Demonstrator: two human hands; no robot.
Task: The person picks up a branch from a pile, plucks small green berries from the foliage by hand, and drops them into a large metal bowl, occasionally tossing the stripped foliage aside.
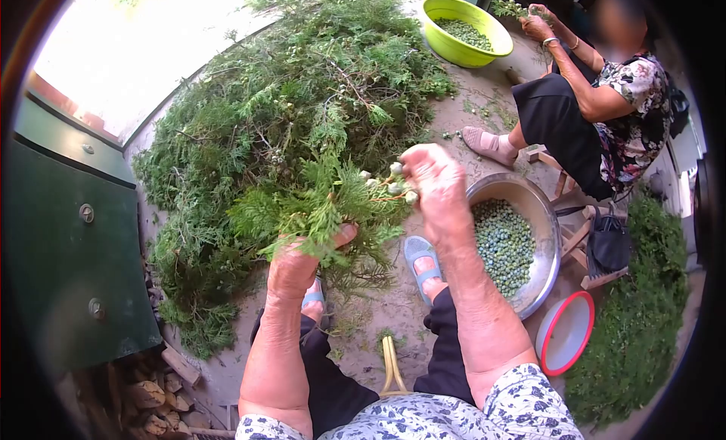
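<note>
My left hand (296,262) is closed round a leafy green branch (306,206), low in front of me. Pale round cones (395,187) hang on thin orange stems at the branch's right side. My right hand (437,181) is at these cones with its fingers bent together; its fingertips are partly hidden, so what they pinch is unclear. Beside my right forearm stands a metal basin (550,240) holding many blue-green cones (503,247). A large heap of cut branches (302,92) lies beyond my left hand.
A seated person (605,100) at the upper right holds a sprig near a yellow-green basin (473,54) of cones. A red-rimmed bowl (566,334), a stool (576,247) with a black bag and more greenery (635,319) are right. A green door (76,243) and firewood (151,395) are left.
</note>
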